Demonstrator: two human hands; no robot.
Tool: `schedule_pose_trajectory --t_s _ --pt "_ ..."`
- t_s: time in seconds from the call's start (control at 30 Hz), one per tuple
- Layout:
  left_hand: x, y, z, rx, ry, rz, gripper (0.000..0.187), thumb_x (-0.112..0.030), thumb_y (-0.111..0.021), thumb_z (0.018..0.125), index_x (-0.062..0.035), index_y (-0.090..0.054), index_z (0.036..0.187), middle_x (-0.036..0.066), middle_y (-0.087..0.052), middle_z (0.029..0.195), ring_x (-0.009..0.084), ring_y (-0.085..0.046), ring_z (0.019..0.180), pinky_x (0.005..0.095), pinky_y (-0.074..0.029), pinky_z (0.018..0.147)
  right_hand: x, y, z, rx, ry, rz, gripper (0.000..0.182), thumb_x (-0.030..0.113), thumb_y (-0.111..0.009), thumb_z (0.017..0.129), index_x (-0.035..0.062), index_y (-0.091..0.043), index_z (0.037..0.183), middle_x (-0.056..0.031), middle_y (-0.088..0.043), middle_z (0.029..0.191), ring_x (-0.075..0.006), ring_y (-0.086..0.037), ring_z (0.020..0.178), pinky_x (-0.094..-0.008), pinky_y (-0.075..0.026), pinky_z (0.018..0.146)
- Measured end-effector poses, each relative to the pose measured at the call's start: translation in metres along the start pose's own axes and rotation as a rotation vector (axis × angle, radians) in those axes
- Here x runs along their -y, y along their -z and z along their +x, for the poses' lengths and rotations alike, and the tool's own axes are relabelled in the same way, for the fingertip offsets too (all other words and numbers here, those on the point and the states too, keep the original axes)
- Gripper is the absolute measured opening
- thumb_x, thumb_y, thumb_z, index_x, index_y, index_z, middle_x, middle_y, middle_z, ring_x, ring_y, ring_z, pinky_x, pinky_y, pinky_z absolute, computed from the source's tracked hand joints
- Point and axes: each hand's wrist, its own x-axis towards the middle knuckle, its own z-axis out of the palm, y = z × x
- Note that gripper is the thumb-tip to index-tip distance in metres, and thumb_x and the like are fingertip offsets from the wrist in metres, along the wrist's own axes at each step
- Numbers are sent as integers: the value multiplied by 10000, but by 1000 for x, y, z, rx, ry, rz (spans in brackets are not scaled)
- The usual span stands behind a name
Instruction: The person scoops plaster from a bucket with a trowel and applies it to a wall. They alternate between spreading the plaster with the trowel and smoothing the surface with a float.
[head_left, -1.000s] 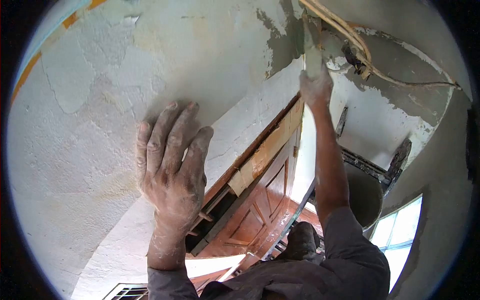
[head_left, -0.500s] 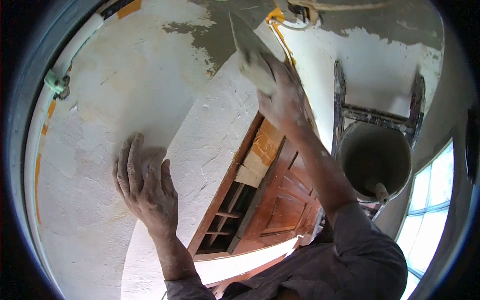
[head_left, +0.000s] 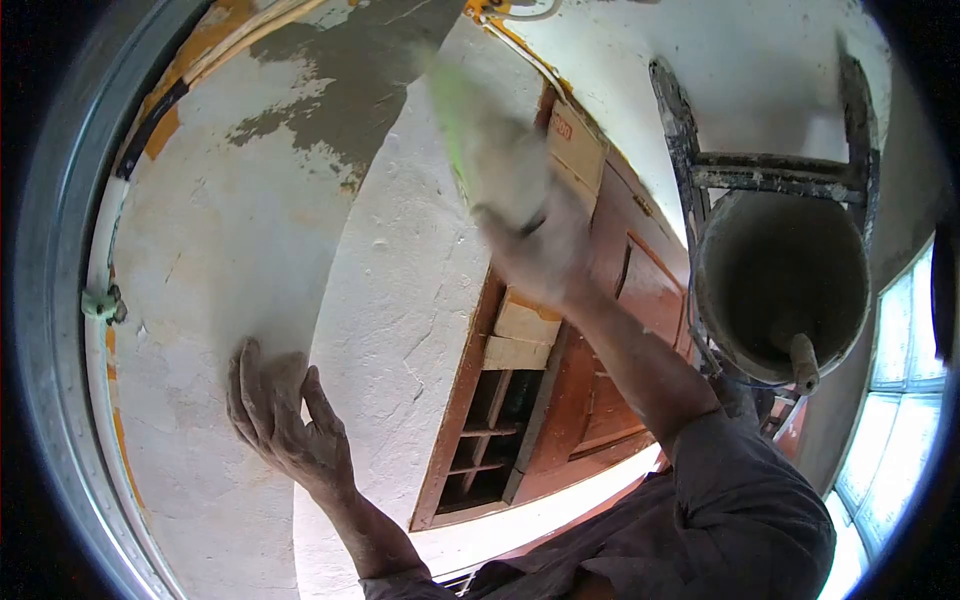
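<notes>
My left hand (head_left: pixel 290 430) is raised at the rough off-white wall (head_left: pixel 220 260), its fingers apart and nothing held in them. My right hand (head_left: pixel 545 240) is wrapped round a plastering trowel (head_left: pixel 485 150), both smeared by motion. The trowel's blade points up and to the left, over the white plastered band (head_left: pixel 390 270) beside the wooden door frame. A darker grey patch of plaster (head_left: pixel 345 85) with ragged edges lies above and left of the blade.
To the right a bucket (head_left: pixel 715 290) stands by a plaster-crusted wooden frame (head_left: pixel 780 175), a handle (head_left: pixel 803 362) sticking out of it. Below my right arm is a brown panelled door (head_left: pixel 625 330) with cardboard (head_left: pixel 520 330) at its frame. Glass blocks (head_left: pixel 890 430) glow at far right.
My right hand and the trowel have swung down and left, away from the upper wall edge. My left hand stays by the wall. The whole view has shifted with the head.
</notes>
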Motion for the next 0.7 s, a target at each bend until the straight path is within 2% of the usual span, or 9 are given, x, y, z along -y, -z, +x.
schedule_pose_trajectory --t_s 0.03,0.13,0.23,0.33,0.43,0.5,0.57,0.67,0.7 --pt "-1 -1 1 -1 -4 11 148 -215 -718 861 -146 -694 989 58 -595 1347 300 -508 1281 479 -404 1077 -5 5 0 -112 -328 192 322 13 -632 790 12 -593 1109 -112 -641 1046 -225 -637 944 -372 -533 836" --pt "-3 -9 3 -68 -54 9 142 -210 -733 850 -138 -687 963 80 -602 1334 318 -506 1279 472 -431 1045 -33 12 21 -402 -433 762 297 73 -672 813 4 -597 1092 -80 -645 984 -178 -646 864 -329 -554 777" --pt "-6 -13 3 -56 -32 60 129 -211 -738 846 -140 -678 936 90 -606 1324 330 -507 1276 470 -471 1014 -64 14 50 -308 -409 587 289 82 -659 816 4 -598 1088 -88 -643 968 -184 -652 854 -321 -565 771" --pt "-4 -16 2 -72 -82 101 136 -239 -738 849 -146 -670 920 88 -605 1322 334 -510 1271 481 -500 991 -40 19 87 -235 -699 545 433 108 -680 833 25 -572 1245 -152 -612 1146 -227 -652 979 -399 -584 772" --pt "0 -18 -1 -61 -78 149 150 -265 -742 849 -152 -663 908 93 -603 1323 334 -511 1269 502 -498 999 -65 31 125 -105 -663 432 402 209 -705 848 39 -585 1193 -95 -616 1058 -215 -619 924 -398 -563 788" --pt "2 -19 0 -51 -96 165 155 -277 -742 850 -153 -663 897 102 -600 1325 335 -512 1268 503 -495 1002 -71 38 149 -91 -699 433 363 269 -700 877 20 -586 1116 -38 -614 919 -187 -589 773 -363 -558 736" --pt "3 -19 -1 -59 -96 162 159 -284 -744 848 -152 -665 888 107 -598 1326 336 -511 1268 504 -494 1002 -120 30 187 -58 -590 327 335 316 -648 908 34 -595 1082 -44 -591 848 -192 -563 640 -400 -578 660" --pt "2 -20 -2 -68 -80 144 158 -282 -747 843 -148 -671 879 107 -599 1323 340 -507 1270 504 -492 1000 -154 11 206 -225 -172 521 224 272 -613 921 54 -622 971 -36 -528 699 -186 -494 503 -412 -565 586" --pt "1 -20 -2 -61 -74 146 155 -277 -748 841 -147 -672 877 107 -599 1322 342 -505 1271 504 -491 1000 -134 7 203 -260 -293 532 206 264 -615 919 58 -622 930 -28 -509 669 -180 -479 491 -397 -542 566"
